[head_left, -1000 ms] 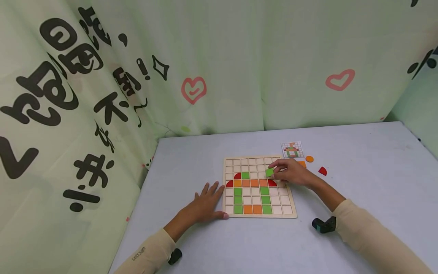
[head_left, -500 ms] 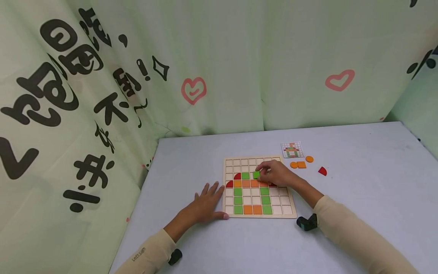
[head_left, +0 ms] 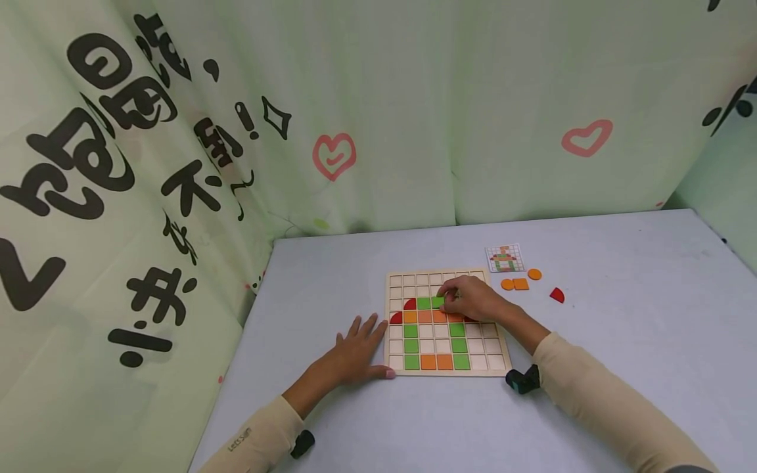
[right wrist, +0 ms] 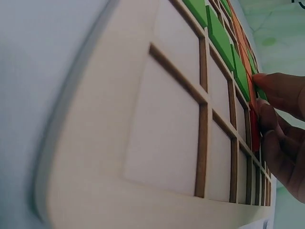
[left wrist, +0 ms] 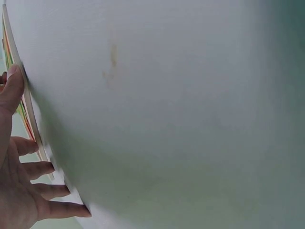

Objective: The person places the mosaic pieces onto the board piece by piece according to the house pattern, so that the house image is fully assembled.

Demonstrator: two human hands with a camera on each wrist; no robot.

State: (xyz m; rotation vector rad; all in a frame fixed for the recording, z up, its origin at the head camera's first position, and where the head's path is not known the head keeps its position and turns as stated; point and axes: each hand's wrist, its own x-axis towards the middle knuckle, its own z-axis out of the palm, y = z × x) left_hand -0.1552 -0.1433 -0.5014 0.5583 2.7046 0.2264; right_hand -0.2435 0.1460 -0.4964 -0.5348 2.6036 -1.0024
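A wooden grid board point(head_left: 494, 362) lies on the table, with green, orange and red tiles set in several of its cells. My right hand point(head_left: 473, 299) is over the board's upper middle and pinches a green square tile point(head_left: 437, 302) by thumb and finger. That tile sits at the cell just right of another green square point(head_left: 423, 303). In the right wrist view, the fingers point(right wrist: 281, 86) are right at the board's surface beyond a row of green tiles point(right wrist: 220, 40). My left hand point(head_left: 353, 353) lies with spread, straight fingers against the board's left edge, its thumb at the lower left corner.
A printed pattern card point(head_left: 505, 257) lies behind the board's right corner. Beside it are two orange round tiles point(head_left: 535, 274), an orange square tile point(head_left: 521, 284) and a red quarter-round tile point(head_left: 557, 295). A printed curtain point(head_left: 402, 131) hangs behind the table point(head_left: 627, 315).
My right hand has carried the green square tile leftward across the board and lowered it beside the other green square. My left hand has stayed in place.
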